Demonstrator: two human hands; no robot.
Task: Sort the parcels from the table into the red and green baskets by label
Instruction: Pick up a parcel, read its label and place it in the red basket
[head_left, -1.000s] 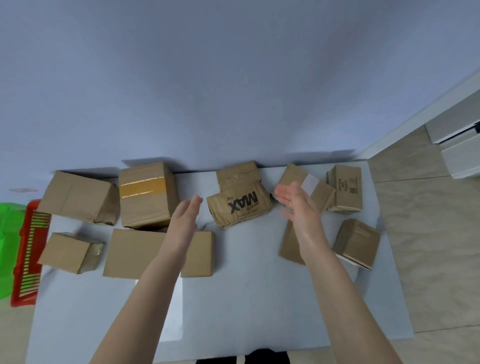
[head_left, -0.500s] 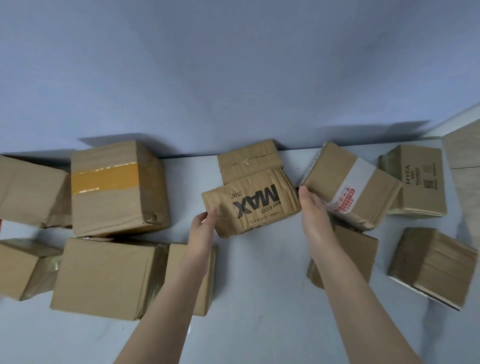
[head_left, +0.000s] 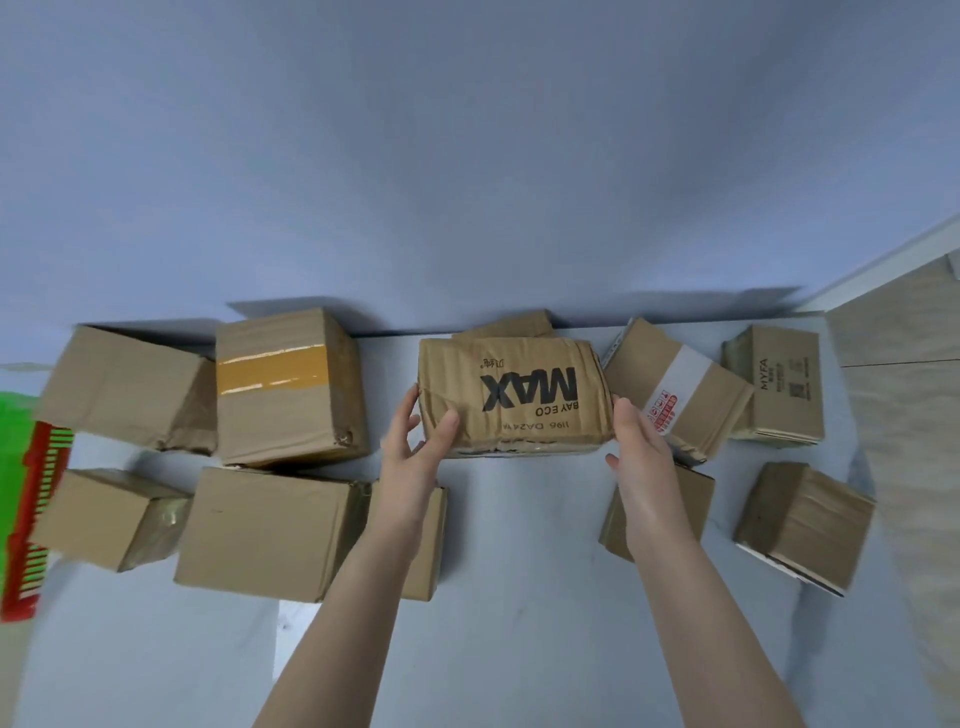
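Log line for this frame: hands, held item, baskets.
left hand: grips MAX box left end | right hand: grips its right end | red basket, green basket: far left

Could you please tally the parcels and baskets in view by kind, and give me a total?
MAX parcel, held by left hand and right hand: 1
Other cardboard parcels on the table: 10
Red basket: 1
Green basket: 1
Total: 13
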